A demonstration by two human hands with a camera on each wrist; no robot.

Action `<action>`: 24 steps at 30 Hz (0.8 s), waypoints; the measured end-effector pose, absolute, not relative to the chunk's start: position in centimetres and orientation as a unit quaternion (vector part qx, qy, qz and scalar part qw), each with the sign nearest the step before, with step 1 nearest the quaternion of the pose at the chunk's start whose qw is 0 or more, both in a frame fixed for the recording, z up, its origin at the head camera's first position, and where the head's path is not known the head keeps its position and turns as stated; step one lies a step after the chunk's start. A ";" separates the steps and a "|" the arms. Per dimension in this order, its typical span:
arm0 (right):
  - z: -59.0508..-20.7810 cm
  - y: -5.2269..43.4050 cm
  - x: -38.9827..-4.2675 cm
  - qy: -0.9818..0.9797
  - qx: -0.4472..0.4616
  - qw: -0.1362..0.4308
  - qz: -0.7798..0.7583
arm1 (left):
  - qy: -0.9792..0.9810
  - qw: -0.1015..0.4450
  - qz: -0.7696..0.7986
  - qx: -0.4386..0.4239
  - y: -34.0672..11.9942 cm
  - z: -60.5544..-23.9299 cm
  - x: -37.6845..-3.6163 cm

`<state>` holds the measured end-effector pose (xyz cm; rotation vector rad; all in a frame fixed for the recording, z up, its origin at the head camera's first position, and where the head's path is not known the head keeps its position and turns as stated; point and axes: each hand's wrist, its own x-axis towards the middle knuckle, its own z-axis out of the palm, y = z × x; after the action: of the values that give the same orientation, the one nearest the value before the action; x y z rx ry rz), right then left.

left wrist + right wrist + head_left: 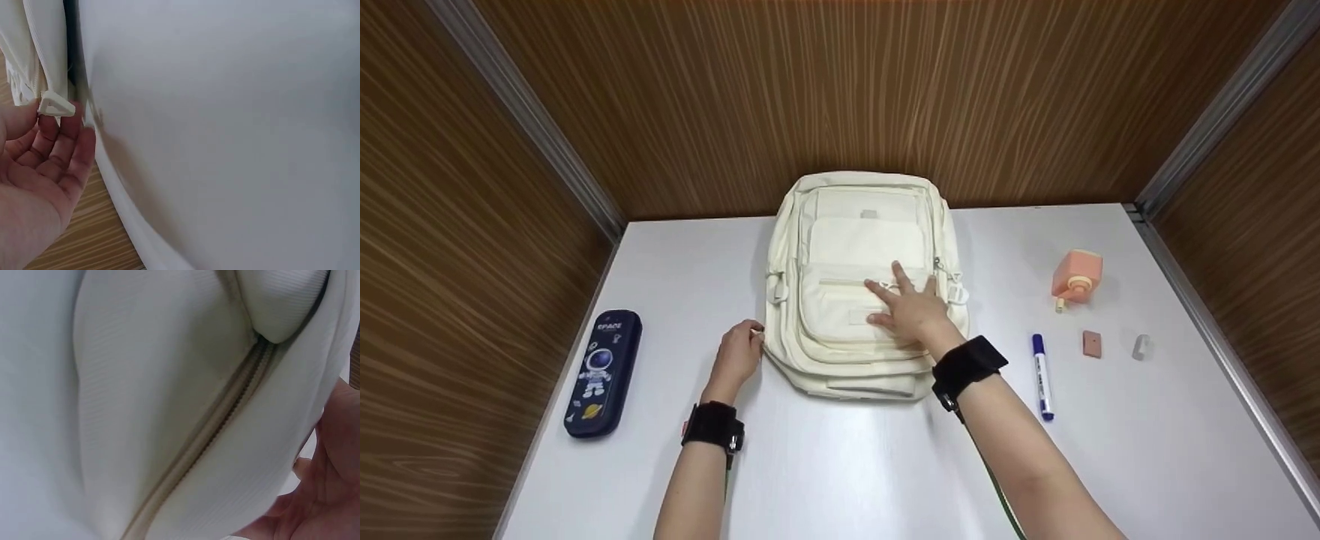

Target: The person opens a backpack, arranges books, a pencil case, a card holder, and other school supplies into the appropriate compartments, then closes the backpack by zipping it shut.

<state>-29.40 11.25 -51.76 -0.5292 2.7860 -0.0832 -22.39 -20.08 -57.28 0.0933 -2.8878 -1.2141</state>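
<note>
A cream backpack (862,240) lies flat on the white table (840,465), front side up. My right hand (911,304) presses flat on its front pocket with the fingers spread. My left hand (739,351) is at the bag's lower left edge and pinches a white zipper pull (756,330). In the left wrist view the triangular zipper pull (56,107) sits between thumb and fingertips (62,140), beside the bag's fabric (34,45). The right wrist view shows the bag's fabric (146,382), a closed zipper line (225,416) and part of my palm (332,484).
A navy pencil case (604,373) with an astronaut print lies at the table's left edge. Right of the bag lie a blue marker (1042,375), an orange plastic item (1078,279), a brown eraser (1092,343) and a small grey piece (1141,346). Wood-grain walls enclose three sides.
</note>
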 end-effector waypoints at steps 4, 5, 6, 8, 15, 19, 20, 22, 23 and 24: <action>-51.8 11.2 -29.4 0.970 -0.188 0.146 -0.037 | -0.908 -0.024 -0.417 0.035 -20.2 -56.6 -22.5; -51.8 11.2 -29.4 0.970 -0.188 0.146 -0.039 | -0.909 -0.029 -0.415 0.035 -20.2 -56.5 -22.4; -51.8 11.2 -29.4 0.970 -0.188 0.146 -0.041 | -0.913 -0.031 -0.404 0.034 -20.2 -56.3 -22.4; -51.8 11.2 -29.4 0.971 -0.185 0.145 -0.043 | -0.925 -0.032 -0.377 0.026 -20.2 -56.0 -22.3; -51.9 11.5 -29.3 0.973 -0.174 0.143 -0.045 | -0.958 -0.036 -0.283 0.004 -19.1 -55.4 -21.9; -52.0 11.4 -29.2 0.973 -0.171 0.149 -0.045 | -0.969 -0.032 -0.245 0.005 -18.7 -55.1 -21.7; -52.0 11.4 -29.2 0.973 -0.172 0.149 -0.045 | -0.970 -0.032 -0.239 0.006 -18.7 -55.1 -21.6; -52.0 11.3 -29.3 0.972 -0.174 0.148 -0.048 | -0.972 -0.031 -0.233 0.004 -18.7 -55.0 -21.5; -52.1 11.2 -29.3 0.973 -0.173 0.148 -0.047 | -0.972 -0.030 -0.232 0.002 -18.6 -55.0 -21.5; -52.1 11.2 -29.3 0.973 -0.173 0.147 -0.045 | -0.972 -0.030 -0.233 0.000 -18.6 -55.0 -21.5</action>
<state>-29.30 11.21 -52.08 -0.4969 2.8002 -0.1303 -21.52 -18.63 -54.97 -0.0009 -3.1125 -0.7463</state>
